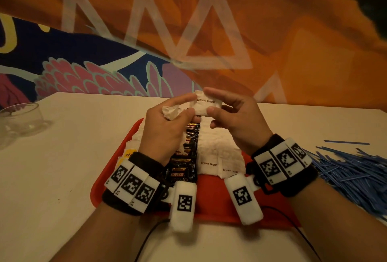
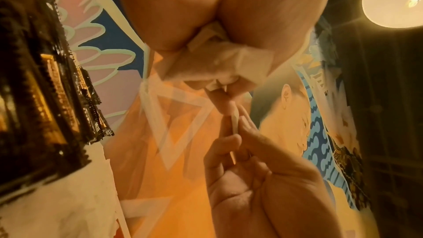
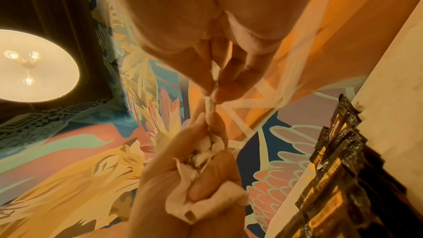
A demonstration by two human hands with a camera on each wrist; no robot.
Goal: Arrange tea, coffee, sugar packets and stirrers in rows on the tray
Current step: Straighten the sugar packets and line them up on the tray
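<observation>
Both hands hover over the red tray (image 1: 211,199). Between them they pinch one white brown sugar packet (image 1: 202,109), seen edge-on in the left wrist view (image 2: 234,126). My right hand (image 1: 210,101) holds its right end between thumb and forefinger. My left hand (image 1: 189,105) pinches its left end and also grips a crumpled bunch of white packets (image 1: 170,112) in its palm. On the tray lie a row of black coffee packets (image 1: 186,157), a row of brown sugar packets (image 1: 219,150) to their right, white packets (image 1: 138,136) to their left, and yellow tea packets (image 1: 129,154) at the left edge.
A loose heap of blue stirrers (image 1: 351,169) lies on the table right of the tray. A clear glass bowl (image 1: 21,119) stands at the far left. A painted wall rises just behind the table's far edge. A black cable runs along the near edge.
</observation>
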